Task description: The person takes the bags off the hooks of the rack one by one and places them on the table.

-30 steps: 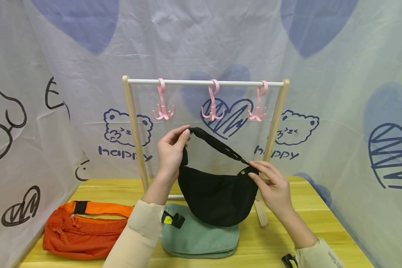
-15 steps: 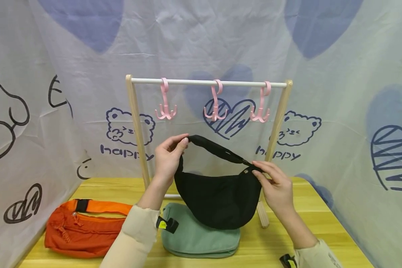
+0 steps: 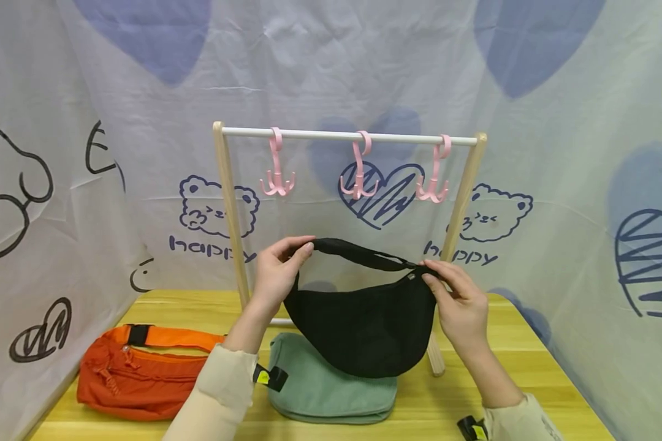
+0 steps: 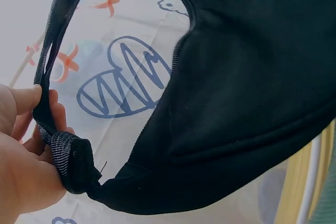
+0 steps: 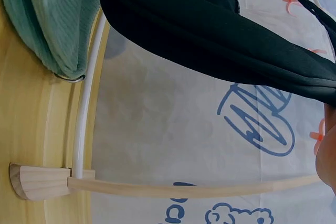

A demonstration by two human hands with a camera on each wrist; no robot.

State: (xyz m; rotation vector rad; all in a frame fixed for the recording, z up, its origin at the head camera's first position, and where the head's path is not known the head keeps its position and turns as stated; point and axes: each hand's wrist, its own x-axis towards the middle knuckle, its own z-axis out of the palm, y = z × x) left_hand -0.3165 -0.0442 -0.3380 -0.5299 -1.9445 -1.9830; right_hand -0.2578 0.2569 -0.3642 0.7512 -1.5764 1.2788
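Note:
A black crescent-shaped shoulder bag (image 3: pixel 364 327) hangs in the air between both hands, in front of a wooden rack. My left hand (image 3: pixel 276 269) pinches the bag's strap (image 3: pixel 353 250) near its left end, thumb against fingers; the left wrist view shows the strap (image 4: pixel 50 66) running between them. At the bag's upper right corner, beside a small metal fitting, my right hand (image 3: pixel 460 303) pinches the fabric where strap and body meet. In the right wrist view the bag's underside (image 5: pixel 210 51) fills the top, and only part of the right hand (image 5: pixel 326 156) shows.
Three pink hooks (image 3: pixel 358 177) hang from the rack's white bar (image 3: pixel 320 133), above the bag. A green corduroy bag (image 3: pixel 331 392) lies on the yellow wooden table (image 3: pixel 507 343), partly behind the black bag. An orange-red waist bag (image 3: pixel 143 380) lies at the left.
The left hand has come down with its end of the strap, so the strap is flatter and the gap above the bag is smaller. The right hand has shifted slightly right, still gripping the corner.

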